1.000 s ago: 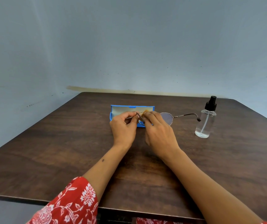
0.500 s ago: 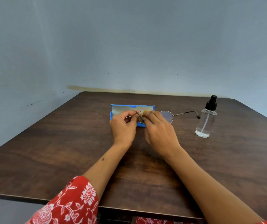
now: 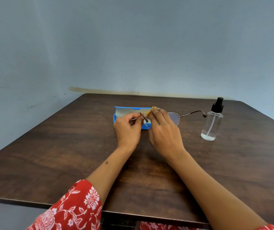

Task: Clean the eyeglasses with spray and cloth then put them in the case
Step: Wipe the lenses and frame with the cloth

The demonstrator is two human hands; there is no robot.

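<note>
Thin metal-framed eyeglasses are held just above the table, their right temple arm stretching toward the bottle. My left hand pinches the frame's left temple arm. My right hand pinches a small yellow cloth against the left lens, which the fingers mostly hide. Behind both hands lies an open blue eyeglass case with a pale lining. A clear spray bottle with a black pump top stands upright to the right, apart from the hands.
Everything sits on a dark wooden table pushed against a grey-blue wall. The table's near edge runs just below my forearms. A red floral sleeve covers my left upper arm.
The yellow cloth now shows above my right fingers. Both hands stay at the left lens with only small shifts of the fingers.
</note>
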